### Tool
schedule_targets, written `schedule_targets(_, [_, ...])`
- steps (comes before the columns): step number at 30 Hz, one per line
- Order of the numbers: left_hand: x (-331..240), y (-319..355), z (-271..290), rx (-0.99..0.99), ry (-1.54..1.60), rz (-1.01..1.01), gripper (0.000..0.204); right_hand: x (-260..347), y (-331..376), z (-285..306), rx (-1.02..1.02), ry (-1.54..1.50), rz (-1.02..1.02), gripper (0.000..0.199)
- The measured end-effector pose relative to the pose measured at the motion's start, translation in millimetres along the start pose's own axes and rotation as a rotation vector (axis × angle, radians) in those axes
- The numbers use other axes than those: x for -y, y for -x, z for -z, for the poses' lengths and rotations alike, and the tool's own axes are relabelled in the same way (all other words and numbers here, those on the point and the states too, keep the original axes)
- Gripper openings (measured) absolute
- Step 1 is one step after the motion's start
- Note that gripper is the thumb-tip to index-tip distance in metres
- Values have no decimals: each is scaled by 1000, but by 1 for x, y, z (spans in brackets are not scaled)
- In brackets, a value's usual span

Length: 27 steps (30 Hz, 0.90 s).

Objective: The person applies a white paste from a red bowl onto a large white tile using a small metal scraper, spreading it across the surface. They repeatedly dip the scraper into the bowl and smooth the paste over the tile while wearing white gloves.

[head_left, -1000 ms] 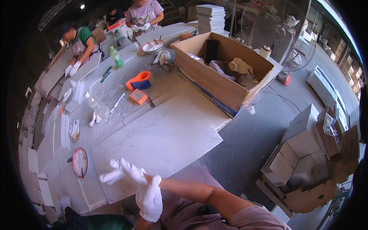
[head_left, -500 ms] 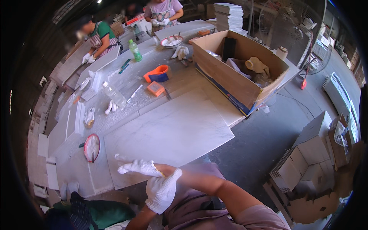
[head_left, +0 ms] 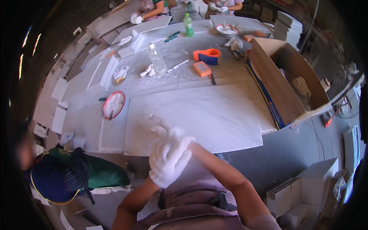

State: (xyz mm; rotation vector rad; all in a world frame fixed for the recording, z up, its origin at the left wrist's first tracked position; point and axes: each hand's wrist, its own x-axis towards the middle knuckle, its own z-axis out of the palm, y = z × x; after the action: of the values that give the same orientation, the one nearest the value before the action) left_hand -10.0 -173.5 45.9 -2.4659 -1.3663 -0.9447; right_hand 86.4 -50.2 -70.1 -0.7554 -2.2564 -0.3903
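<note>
Both of my hands wear white knitted gloves and meet over the near edge of a large white marble-look tile (head_left: pixel 214 111). My left hand (head_left: pixel 165 165) is closed around the lower part of the glove on my right hand, near the wrist. My right hand (head_left: pixel 172 132) points up and to the left over the tile, fingers stretched out and a little blurred, holding nothing. Where the two gloves overlap, some of the fingers are hidden. Left of the tile sits a red-rimmed bowl (head_left: pixel 114 105) of white paste with a tool in it.
An open cardboard box (head_left: pixel 276 84) stands at the right table end. Beyond the tile are an orange-and-blue tape dispenser (head_left: pixel 207 56), an orange block (head_left: pixel 202 69), a clear bottle (head_left: pixel 157 59) and a green bottle (head_left: pixel 188 25). A co-worker (head_left: pixel 57 172) is close at left; others work across the table.
My view has swung right, so the table appears more level. My left hand has shifted from the right wrist up onto the right glove, and my right fingers now point farther upward.
</note>
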Motion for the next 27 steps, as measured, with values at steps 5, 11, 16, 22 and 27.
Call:
schedule_targets(5, [40, -24, -12, 184, 152, 162, 59, 2, 23, -28, -1, -1278, -552, 36])
schedule_targets(11, [51, -16, -38, 180, 127, 6, 39, 2, 29, -35, 94, -936, -425, 46])
schedule_targets(16, [48, -14, -54, -42, 283, -77, 22, 0, 15, -10, 129, -559, -264, 55])
schedule_targets(22, [17, 0, -68, -109, 458, -86, 24, 15, -19, 18, 194, -193, -304, 69])
schedule_targets(27, [8, 15, -74, -82, 480, -47, 27, 17, -12, 11, 79, -219, -348, 64])
